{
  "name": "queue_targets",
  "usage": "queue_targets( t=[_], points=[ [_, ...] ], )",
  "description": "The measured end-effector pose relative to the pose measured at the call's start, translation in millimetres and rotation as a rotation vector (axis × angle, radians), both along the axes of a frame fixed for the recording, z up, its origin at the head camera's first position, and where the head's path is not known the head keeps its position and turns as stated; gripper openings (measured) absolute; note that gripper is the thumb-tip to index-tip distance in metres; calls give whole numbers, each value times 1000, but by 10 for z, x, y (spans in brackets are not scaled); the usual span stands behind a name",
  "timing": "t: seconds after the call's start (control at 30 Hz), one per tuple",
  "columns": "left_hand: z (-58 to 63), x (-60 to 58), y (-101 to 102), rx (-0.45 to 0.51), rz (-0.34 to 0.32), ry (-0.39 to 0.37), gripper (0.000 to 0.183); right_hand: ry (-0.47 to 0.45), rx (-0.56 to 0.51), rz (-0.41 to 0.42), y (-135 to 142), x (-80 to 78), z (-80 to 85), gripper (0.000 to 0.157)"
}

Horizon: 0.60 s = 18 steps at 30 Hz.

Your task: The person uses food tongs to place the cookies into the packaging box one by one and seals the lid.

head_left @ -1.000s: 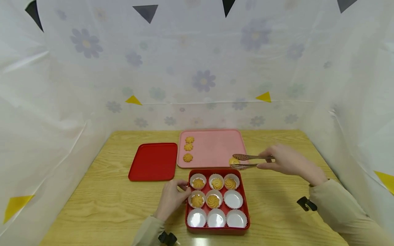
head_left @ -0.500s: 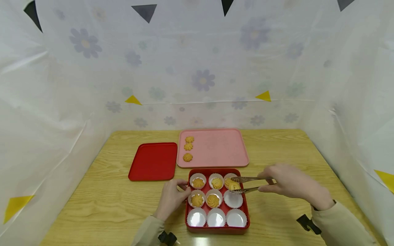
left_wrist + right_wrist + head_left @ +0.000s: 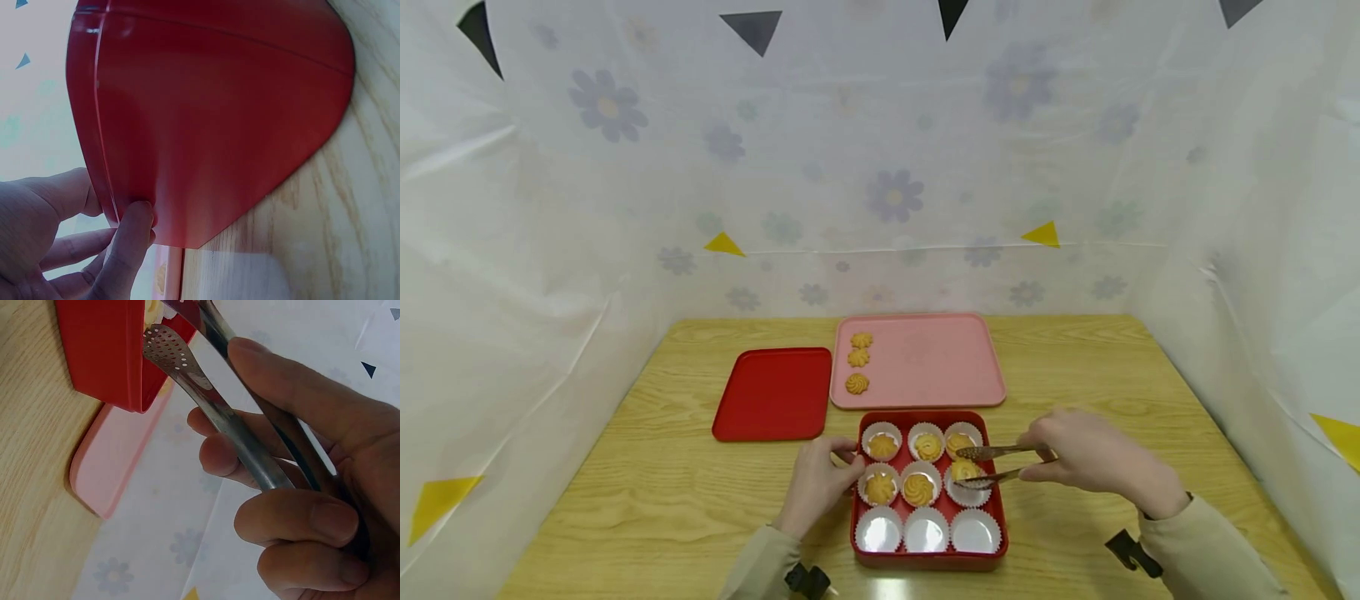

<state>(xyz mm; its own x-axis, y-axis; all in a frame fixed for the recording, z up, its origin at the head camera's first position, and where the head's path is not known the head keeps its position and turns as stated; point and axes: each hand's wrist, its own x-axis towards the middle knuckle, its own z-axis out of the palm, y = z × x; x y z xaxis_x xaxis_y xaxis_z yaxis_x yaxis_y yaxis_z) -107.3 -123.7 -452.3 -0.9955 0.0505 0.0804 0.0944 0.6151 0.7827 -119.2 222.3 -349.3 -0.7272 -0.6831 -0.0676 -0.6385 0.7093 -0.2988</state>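
Right hand [image 3: 1078, 454]: your grip was curled round the metal tongs [image 3: 990, 452], thumb on one arm, fingers about the other. Their perforated ends stood slightly apart with a yellow cookie [image 3: 964, 470] between them. You had that cookie at the right-hand cup [image 3: 970, 497] of the middle row, overlapping the cup's rear edge in the head view; contact with the paper could not be told. Left hand [image 3: 820, 477]: you pinched the left wall of the red box [image 3: 928, 564] between thumb and fingers. In the box, five cookies [image 3: 881, 488] sat in paper cups, three along the back, two in the middle row. Behind it on the worktop [image 3: 662, 483] lay the pink tray [image 3: 932, 358], three cookies [image 3: 857, 383] down its left side. The red tray [image 3: 775, 396] lay just beside it, to the left.
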Motion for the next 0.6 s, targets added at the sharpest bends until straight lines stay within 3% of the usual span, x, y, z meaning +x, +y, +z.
queue_targets(
  t=[0.6],
  points=[
    [-15,-5,-8,11,2,3,21,13,65,-28,-96,9,-23,14]
  ],
)
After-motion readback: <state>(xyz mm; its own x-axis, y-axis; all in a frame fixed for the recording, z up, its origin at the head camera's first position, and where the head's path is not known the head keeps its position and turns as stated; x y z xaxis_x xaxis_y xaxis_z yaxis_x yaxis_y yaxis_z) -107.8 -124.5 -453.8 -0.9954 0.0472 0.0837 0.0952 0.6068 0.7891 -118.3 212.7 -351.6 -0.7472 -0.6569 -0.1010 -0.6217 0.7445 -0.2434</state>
